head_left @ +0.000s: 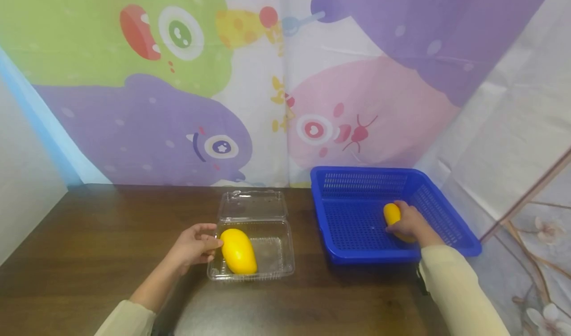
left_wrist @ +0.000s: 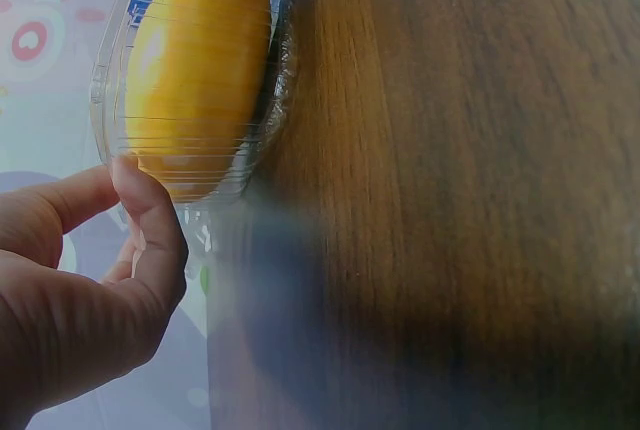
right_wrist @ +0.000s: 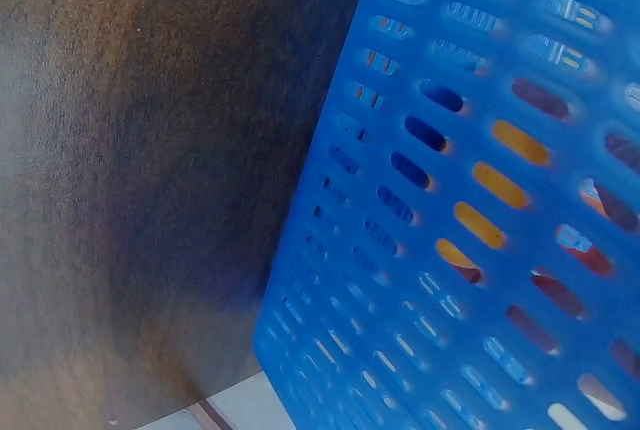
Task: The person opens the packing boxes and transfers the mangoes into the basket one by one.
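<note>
A yellow mango lies in the left half of a clear plastic clamshell box, whose lid is folded back towards the wall. With thumb and finger, my left hand pinches the left rim of this box; the left wrist view shows the fingertips right at the rim, beside the mango. Inside the blue basket, my right hand grips a second mango from above. From the right wrist, yellow shows through slots in the basket wall, which hides most of that hand.
Box and basket stand side by side on a dark wooden table, with a strip of table between them. Behind rises a cloth printed with cartoon animals. A pale panel borders the basket's right side.
</note>
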The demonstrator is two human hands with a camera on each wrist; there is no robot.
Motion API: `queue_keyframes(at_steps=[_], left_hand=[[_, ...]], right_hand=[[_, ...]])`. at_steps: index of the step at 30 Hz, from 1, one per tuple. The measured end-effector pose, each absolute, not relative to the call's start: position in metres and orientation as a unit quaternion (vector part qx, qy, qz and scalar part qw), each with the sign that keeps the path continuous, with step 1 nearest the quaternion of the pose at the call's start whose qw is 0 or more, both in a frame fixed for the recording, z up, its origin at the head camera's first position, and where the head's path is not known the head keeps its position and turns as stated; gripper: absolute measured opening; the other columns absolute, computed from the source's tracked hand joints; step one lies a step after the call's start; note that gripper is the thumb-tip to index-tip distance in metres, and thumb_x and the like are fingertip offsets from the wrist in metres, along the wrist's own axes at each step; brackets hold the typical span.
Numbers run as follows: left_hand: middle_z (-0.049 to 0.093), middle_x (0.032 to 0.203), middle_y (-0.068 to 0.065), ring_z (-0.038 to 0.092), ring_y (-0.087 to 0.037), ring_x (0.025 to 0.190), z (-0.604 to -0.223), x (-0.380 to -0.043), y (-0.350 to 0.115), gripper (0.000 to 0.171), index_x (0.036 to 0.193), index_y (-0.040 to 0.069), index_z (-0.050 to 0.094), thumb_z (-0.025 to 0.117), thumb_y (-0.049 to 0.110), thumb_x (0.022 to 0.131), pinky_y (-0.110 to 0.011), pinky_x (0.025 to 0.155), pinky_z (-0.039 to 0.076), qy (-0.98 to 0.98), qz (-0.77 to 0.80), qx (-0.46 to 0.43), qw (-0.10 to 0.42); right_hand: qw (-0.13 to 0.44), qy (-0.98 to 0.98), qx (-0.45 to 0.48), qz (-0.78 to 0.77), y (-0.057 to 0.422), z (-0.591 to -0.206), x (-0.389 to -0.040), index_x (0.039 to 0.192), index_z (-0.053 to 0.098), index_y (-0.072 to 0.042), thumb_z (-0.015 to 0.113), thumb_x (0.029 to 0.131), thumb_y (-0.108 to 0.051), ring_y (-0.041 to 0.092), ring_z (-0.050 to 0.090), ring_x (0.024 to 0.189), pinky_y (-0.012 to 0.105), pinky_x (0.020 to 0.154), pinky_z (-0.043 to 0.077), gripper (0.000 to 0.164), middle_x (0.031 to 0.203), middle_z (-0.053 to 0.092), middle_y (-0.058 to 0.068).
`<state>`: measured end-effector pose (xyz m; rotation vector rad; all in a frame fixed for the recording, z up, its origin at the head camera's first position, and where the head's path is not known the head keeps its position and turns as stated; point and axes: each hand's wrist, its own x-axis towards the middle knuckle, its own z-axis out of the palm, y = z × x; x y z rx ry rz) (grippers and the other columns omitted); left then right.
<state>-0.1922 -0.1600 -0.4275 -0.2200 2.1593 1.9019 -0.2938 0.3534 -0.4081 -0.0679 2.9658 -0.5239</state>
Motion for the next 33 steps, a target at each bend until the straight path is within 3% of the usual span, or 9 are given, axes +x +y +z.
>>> queue_keyframes(at_steps=[14,23,33], left_hand=[[0.057,0.085,-0.006,0.052,-0.012,0.062,-0.428,-0.193,-0.159,0.06,0.135,-0.006,0.033,0.065,0.005,0.085,-0.021,0.056,0.053,0.745,0.65,-0.075,0.128],[0.057,0.086,-0.005,0.053,-0.012,0.062,-0.43,-0.194,-0.159,0.061,0.135,-0.006,0.034,0.065,0.005,0.084,-0.021,0.056,0.053,0.742,0.654,-0.077,0.126],[0.058,0.088,-0.006,0.052,-0.012,0.063,-0.433,-0.194,-0.16,0.061,0.135,-0.006,0.033,0.066,0.007,0.085,-0.022,0.057,0.054,0.745,0.65,-0.073,0.128]], right_hand=[[0.063,0.983,-0.017,-0.174,0.355,-0.403,-0.29,0.137,0.03,0.009,0.077,0.067,-0.019,0.05,0.046,0.104,0.06,0.088,0.043,0.089,0.118,0.045,0.039],[0.027,0.985,-0.017,-0.172,0.354,-0.398,-0.286,0.134,0.034,0.012,0.064,0.082,-0.033,0.053,0.045,0.109,0.06,0.093,0.04,0.075,0.121,0.046,0.04],[-0.021,0.985,-0.023,-0.169,0.357,-0.392,-0.284,0.128,0.044,0.009,0.063,0.085,-0.033,0.053,0.047,0.11,0.06,0.094,0.04,0.063,0.121,0.05,0.037]])
